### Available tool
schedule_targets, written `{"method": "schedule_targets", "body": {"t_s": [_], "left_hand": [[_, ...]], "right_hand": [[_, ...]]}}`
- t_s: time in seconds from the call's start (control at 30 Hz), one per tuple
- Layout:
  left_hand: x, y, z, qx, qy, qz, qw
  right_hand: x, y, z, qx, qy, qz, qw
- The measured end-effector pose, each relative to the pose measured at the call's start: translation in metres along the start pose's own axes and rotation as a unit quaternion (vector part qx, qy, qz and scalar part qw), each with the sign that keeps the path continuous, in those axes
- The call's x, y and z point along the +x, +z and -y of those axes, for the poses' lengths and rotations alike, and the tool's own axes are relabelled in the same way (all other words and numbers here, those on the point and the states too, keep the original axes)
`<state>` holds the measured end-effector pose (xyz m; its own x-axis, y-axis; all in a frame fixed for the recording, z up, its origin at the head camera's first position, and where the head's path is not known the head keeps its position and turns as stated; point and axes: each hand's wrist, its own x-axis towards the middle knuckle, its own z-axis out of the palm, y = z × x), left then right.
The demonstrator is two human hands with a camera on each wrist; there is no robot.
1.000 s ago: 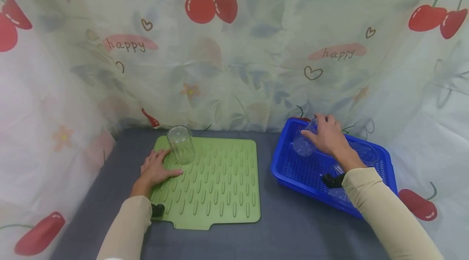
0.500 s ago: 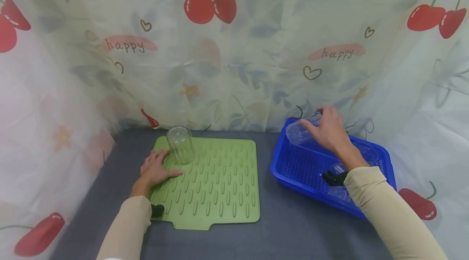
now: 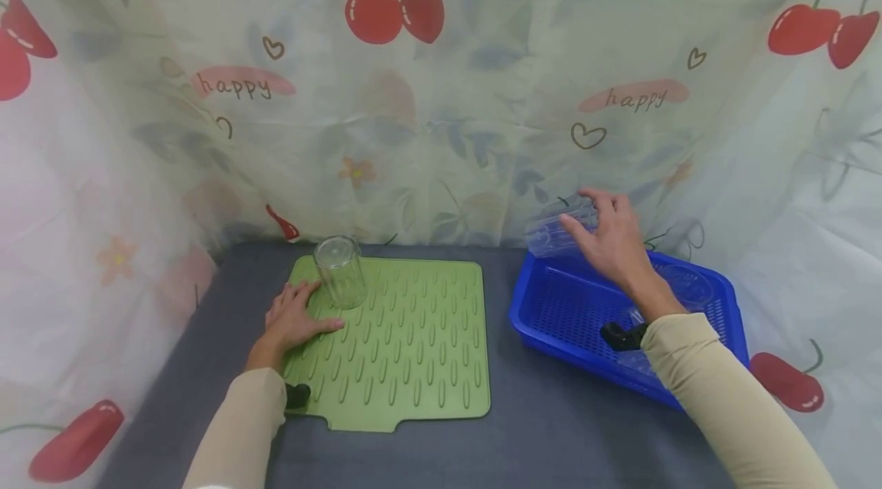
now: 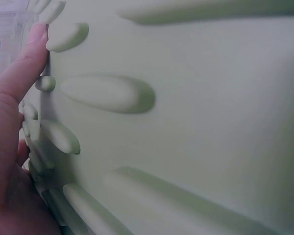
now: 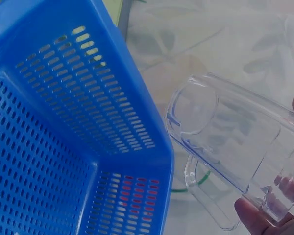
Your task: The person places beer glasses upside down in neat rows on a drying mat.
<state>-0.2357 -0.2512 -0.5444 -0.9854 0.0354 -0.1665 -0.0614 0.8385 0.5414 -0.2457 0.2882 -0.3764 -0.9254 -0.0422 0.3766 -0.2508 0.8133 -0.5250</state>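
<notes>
My left hand (image 3: 292, 318) rests on the left side of the green ridged mat (image 3: 413, 397), fingers spread and relaxed. Just beyond its fingers a clear drinking glass (image 3: 341, 272) stands upside down on the mat. A clear mug (image 3: 547, 236) with a handle is tilted on its side in my right hand (image 3: 613, 248), over the back left corner of the blue basket (image 3: 579, 361). In the right wrist view the thumb and fingers grip one end of the mug (image 5: 230, 132), its base end pointing away from the hand beside the basket's rim.
More clear glassware lies in the right part of the basket, including a round piece (image 3: 685, 286) at the back; my right forearm partly covers it. The grey table (image 3: 510, 428) runs between mat and basket. A printed curtain (image 3: 441, 129) encloses the back and sides.
My right hand has lifted the mug from inside the basket up to its back left rim, tilting it toward horizontal on the way. My left hand and the upside-down glass have not moved.
</notes>
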Motion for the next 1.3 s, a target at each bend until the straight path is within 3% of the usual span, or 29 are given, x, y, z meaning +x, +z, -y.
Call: {"method": "schedule_targets", "body": {"t_s": [0.23, 0.37, 0.83, 1.3], "left_hand": [[0.000, -0.001, -0.001, -0.014, 0.012, -0.009, 0.9998], [-0.001, -0.001, 0.000, -0.008, 0.010, -0.008, 0.9999], [0.003, 0.005, 0.006, -0.005, 0.007, -0.006, 0.9999], [0.004, 0.004, 0.004, 0.017, -0.005, -0.007, 0.9998]], "right_hand": [[0.000, 0.008, 0.010, 0.048, -0.016, -0.024, 0.998], [0.001, 0.015, 0.016, 0.092, -0.008, -0.021, 0.996], [0.001, 0.033, 0.030, 0.172, 0.034, -0.026, 0.984], [-0.008, 0.060, 0.048, 0.214, 0.061, 0.024, 0.975]]}}
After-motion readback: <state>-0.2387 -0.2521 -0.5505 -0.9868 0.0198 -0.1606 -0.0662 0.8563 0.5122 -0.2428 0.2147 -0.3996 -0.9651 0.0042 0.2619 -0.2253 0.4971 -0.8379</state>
